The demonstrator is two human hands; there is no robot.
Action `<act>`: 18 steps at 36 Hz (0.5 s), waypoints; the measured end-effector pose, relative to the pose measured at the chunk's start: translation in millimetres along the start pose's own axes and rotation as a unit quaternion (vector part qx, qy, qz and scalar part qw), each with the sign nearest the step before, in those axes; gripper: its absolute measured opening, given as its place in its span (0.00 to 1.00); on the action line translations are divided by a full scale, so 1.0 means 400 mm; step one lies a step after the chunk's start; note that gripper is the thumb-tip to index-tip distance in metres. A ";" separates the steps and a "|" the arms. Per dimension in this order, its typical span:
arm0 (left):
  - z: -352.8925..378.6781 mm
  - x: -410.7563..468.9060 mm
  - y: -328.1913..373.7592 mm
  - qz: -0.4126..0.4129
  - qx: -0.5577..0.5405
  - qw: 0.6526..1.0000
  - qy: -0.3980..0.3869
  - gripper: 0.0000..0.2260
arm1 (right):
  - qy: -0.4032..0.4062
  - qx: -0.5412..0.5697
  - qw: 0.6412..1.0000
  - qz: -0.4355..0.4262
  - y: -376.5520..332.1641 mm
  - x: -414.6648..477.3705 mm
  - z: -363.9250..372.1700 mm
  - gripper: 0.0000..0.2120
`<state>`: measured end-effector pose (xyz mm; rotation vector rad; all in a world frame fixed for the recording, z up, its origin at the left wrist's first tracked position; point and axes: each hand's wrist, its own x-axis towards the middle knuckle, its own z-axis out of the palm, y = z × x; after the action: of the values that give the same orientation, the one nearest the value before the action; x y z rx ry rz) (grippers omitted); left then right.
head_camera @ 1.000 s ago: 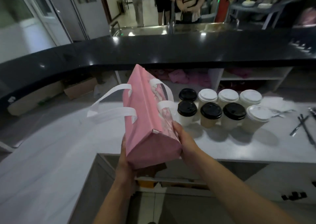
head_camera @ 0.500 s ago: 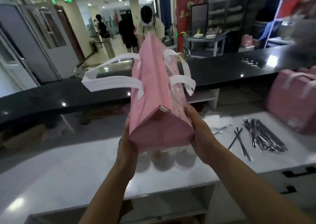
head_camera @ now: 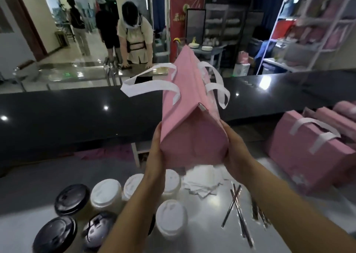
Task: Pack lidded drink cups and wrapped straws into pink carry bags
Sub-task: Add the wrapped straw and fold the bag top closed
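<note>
I hold a pink carry bag (head_camera: pixel 188 117) with white handles up in front of me, above the counter. My left hand (head_camera: pixel 157 152) presses its left side and my right hand (head_camera: pixel 234 148) its right side, both near the bag's base. Below on the white counter (head_camera: pixel 202 223) stand several lidded drink cups: white lids (head_camera: pixel 171 215) and black lids (head_camera: pixel 72 196). Wrapped straws (head_camera: pixel 238 208) lie scattered to the right of the cups. What is inside the bag is hidden.
More pink bags (head_camera: pixel 308 152) lie at the right edge of the counter. White napkins (head_camera: pixel 202 179) sit behind the cups. A raised black bar top (head_camera: pixel 77 114) runs across behind the counter. Three people (head_camera: pixel 133 32) stand beyond it; shelves at the far right.
Both hands have lifted the bag away from the counter and carried it to the right. The view has swung, so the cups now show below the bag.
</note>
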<state>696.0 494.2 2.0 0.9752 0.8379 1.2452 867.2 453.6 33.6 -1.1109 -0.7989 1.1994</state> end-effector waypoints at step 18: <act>0.054 0.367 -0.063 0.100 0.196 0.975 -0.043 0.30 | -0.026 -0.184 0.974 -0.130 0.012 0.407 -0.104 0.29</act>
<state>746.1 635.3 -12.8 1.4510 0.9552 1.2207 939.9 602.2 4.4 -1.2296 -1.2036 0.8828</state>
